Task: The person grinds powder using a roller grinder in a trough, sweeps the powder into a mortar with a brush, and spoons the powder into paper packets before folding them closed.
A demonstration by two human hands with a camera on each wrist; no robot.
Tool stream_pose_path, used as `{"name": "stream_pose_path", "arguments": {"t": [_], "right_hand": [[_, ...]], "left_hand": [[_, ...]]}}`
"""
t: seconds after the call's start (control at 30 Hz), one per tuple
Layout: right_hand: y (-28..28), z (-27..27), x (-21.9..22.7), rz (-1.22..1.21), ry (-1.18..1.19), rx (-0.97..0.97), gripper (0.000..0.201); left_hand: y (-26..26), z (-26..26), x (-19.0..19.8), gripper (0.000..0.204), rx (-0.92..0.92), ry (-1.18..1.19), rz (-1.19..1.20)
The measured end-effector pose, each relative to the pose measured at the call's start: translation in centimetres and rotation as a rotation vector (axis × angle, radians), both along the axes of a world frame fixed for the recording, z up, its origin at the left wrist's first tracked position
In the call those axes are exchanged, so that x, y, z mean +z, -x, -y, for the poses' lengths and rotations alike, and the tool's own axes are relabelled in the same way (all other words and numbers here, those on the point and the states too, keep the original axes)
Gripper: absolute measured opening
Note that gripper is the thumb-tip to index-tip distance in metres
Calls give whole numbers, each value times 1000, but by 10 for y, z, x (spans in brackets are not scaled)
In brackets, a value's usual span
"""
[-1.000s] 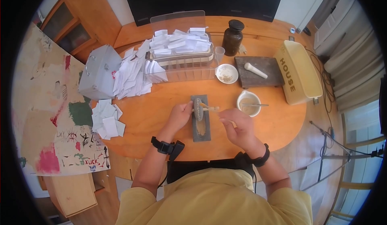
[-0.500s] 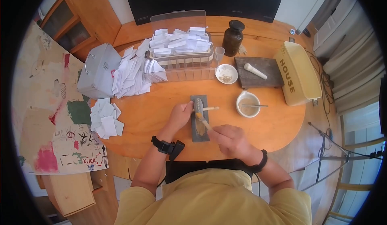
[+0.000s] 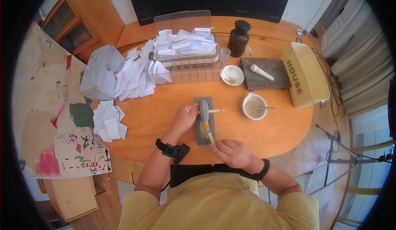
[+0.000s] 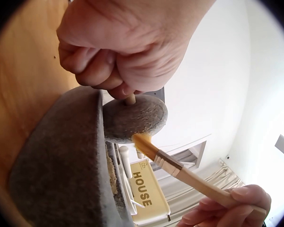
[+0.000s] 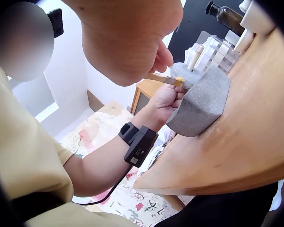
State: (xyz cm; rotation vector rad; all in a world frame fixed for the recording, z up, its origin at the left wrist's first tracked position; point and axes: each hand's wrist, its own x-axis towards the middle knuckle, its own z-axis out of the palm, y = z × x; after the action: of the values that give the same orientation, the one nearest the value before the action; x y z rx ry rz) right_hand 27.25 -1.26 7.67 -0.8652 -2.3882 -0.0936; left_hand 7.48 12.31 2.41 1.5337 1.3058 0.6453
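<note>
My left hand (image 3: 186,116) grips one end of the wooden axle (image 3: 218,110) that runs through a grey stone wheel (image 3: 204,111). This wheel stands in a long grey stone trough (image 3: 199,138), with tan powder (image 4: 111,172) showing inside it in the left wrist view. My right hand (image 3: 233,152), at the trough's near end, pinches the wooden handle of a flat brush (image 4: 194,178). In the left wrist view the brush's yellow bristles (image 4: 143,142) are right at the wheel's edge. The axle's other end sticks out free on the right.
To the right stands a white mortar (image 3: 252,117) with powder and a thin rod (image 3: 264,107). Behind are a white dish (image 3: 225,81), a pestle (image 3: 262,72) on a dark board (image 3: 255,84), a yellow bin (image 3: 291,65) and a dark jar (image 3: 238,42). White paper packets (image 3: 136,77) lie left.
My right hand has come toward me and slightly left, swinging the brush from across the wheel to its near edge. My left hand stays on the axle.
</note>
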Motion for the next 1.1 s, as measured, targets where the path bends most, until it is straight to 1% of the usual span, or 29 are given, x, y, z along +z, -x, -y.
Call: {"name": "stream_pose_path", "arguments": {"t": [0.07,0.17,0.27,0.37,0.47,0.57,0.67,0.77,0.87,0.97,1.07,1.1], "right_hand": [[0,1,-4,-12,20,2,42],[-3,2,-1,-151,186,36,35],[-6,-11,13,-468,195,-48,20],[-10,-34,23,-800,415,-248,6],[-12,-64,24,-1317,883,-227,12],[-13,-81,25,-1330,1071,-218,15],[-15,-96,13,-1306,1082,-249,16],[-22,-113,3,-1354,1121,-281,17],[-23,-123,2,-1347,1109,-356,17],[-24,-127,3,-1412,1164,-330,16],[-19,-129,2,-1369,1303,-304,13],[-18,-131,1,-1376,1304,-338,12]], "left_hand": [[0,0,1,50,-1,-2,0],[1,-1,-4,50,-10,-15,6],[2,-1,-4,50,-29,-40,-13],[4,1,-2,49,-42,-44,-17],[5,6,-2,49,-32,-23,20],[6,10,2,49,-36,-23,8],[6,12,5,49,-47,-42,-12],[5,16,5,50,-42,-35,10],[5,18,6,50,-42,-39,24],[6,18,10,49,-46,-37,9],[6,16,10,49,-61,-18,-26],[6,17,10,48,-57,-21,-24]]}}
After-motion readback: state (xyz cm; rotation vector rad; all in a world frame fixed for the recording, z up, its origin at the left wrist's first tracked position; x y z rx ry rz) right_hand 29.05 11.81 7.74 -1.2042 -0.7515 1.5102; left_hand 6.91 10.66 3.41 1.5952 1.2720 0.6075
